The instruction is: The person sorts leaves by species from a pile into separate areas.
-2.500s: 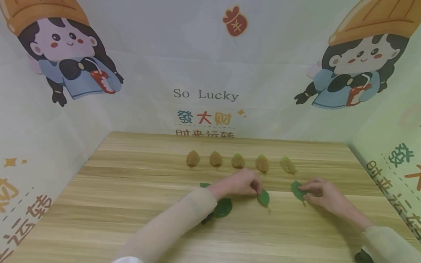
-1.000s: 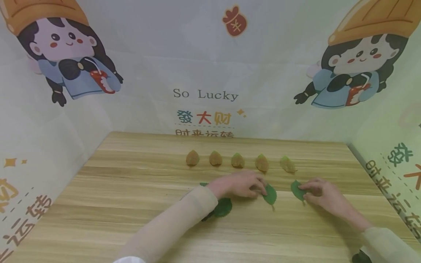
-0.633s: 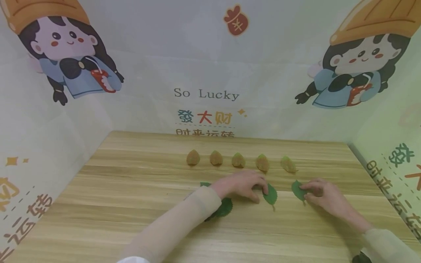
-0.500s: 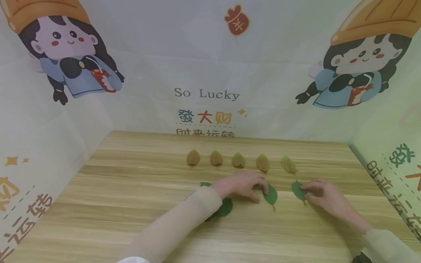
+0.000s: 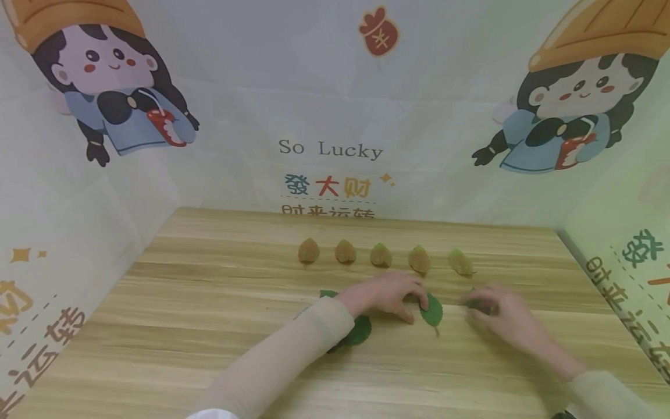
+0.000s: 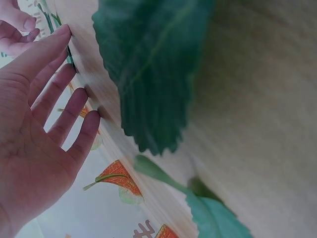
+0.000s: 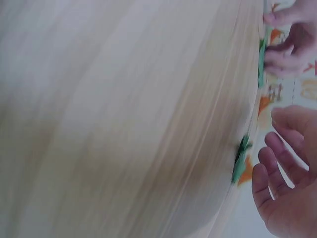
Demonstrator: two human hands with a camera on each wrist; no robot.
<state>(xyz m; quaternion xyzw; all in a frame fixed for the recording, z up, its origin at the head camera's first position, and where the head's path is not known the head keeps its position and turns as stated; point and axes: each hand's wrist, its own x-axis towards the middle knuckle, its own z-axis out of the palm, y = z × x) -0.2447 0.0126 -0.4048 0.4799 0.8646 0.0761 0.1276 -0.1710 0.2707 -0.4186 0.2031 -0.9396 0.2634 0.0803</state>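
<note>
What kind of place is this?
Probably a small staged tabletop workspace, judging by the wood-grain table, the cartoon-printed backdrop enclosing it on three sides, and the row of five orange-tinged leaves laid out on top. The room beyond isn't visible.

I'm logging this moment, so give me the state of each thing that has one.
Left hand: fingers extended, a fingertip at a green leaf's edge.
Right hand: fingers loosely bent, thumb apart.
Leaf by left hand: on the table, stem toward the person.
Leaf by right hand: partly hidden by fingers.
Green leaves near left sleeve: partly hidden.
Orange-green leaves: in a row, apart.
</note>
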